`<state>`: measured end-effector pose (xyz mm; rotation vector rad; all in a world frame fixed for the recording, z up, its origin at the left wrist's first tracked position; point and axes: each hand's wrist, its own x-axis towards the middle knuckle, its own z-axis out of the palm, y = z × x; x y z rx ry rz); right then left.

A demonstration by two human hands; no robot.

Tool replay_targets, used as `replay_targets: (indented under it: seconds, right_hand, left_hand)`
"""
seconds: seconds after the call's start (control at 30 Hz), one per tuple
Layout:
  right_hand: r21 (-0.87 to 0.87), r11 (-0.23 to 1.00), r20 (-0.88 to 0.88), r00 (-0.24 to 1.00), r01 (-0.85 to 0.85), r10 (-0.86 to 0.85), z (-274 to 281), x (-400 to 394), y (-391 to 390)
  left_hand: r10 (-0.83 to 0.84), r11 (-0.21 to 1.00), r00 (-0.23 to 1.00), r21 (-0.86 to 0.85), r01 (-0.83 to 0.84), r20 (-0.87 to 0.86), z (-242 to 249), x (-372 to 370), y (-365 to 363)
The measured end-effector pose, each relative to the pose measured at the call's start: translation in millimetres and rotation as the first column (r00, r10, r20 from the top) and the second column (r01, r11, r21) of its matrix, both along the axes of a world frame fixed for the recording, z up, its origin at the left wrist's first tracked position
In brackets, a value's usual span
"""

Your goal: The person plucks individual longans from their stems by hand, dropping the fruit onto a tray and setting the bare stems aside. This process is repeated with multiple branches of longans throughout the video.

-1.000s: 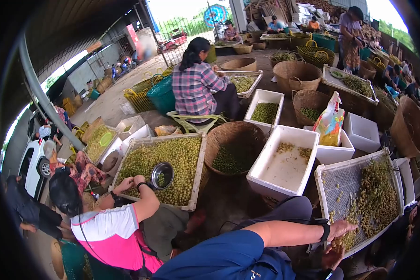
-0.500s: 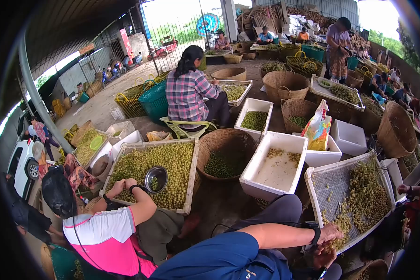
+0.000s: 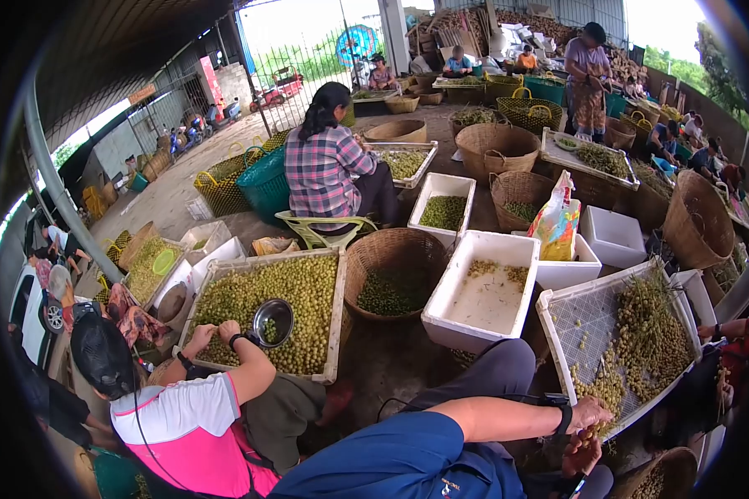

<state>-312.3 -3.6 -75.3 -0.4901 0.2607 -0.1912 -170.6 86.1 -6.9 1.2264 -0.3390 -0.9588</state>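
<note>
My left hand (image 3: 589, 414) is at the near edge of a white mesh tray (image 3: 578, 320), its fingers closed on a small bunch of round fruits (image 3: 592, 432). Just below it, my right hand (image 3: 582, 457) is curled up against the same bunch; its fingertips are partly hidden. Yellow-green fruits on thin stems (image 3: 649, 341) are heaped over the right side of the tray. Loose fruits (image 3: 601, 384) lie at its near edge, beside my left hand.
An empty-centred white foam box (image 3: 483, 312) with some fruits stands left of the tray, near a wicker basket (image 3: 391, 249). A person in pink and white (image 3: 200, 424) sits left, at a full fruit tray (image 3: 266, 299). Another wicker basket (image 3: 662, 474) stands lower right.
The view has shifted slightly, so the surroundings sit a little further left. My hands stay together at the tray edge, and the bunch between them shows more clearly.
</note>
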Motion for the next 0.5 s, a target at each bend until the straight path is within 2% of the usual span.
replay_targets:
  seconds: [0.17, 0.2, 0.27, 0.33, 0.4, 0.43, 0.5]
  right_hand:
    - [0.085, 0.991, -0.128, 0.988, 0.102, -0.091, 14, 0, 8]
    - [0.087, 0.991, -0.129, 0.987, 0.103, -0.091, 13, 2, 10]
    - [0.025, 0.977, -0.220, 0.954, 0.213, -0.203, 9, 4, 9]
    - [0.030, 0.986, -0.158, 0.975, 0.161, -0.154, 0, 3, 3]
    - [0.033, 0.994, -0.094, 0.990, 0.107, -0.104, -11, 1, -4]
    - [0.021, 0.997, -0.058, 0.996, 0.072, -0.071, -16, 0, -7]
    - [0.009, 0.999, -0.023, 0.999, 0.039, -0.039, -23, 2, -14]
  left_hand:
    - [0.010, 1.000, 1.000, 0.009, -0.010, 0.007, -9, -1, -5]
    - [-0.006, 1.000, 1.000, 0.010, 0.006, 0.006, -11, 1, -5]
    - [-0.004, 1.000, 1.000, 0.014, 0.004, -0.003, 1, -1, 3]
    - [-0.001, 1.000, 1.000, 0.018, 0.002, -0.011, 6, -3, 5]
    - [0.053, 0.999, 0.994, -0.015, -0.052, 0.095, -9, -2, -5]
    - [0.053, 0.999, 0.994, -0.015, -0.052, 0.094, -10, 0, -4]
    - [-0.001, 1.000, 0.981, 0.001, 0.001, 0.195, -13, 3, -2]
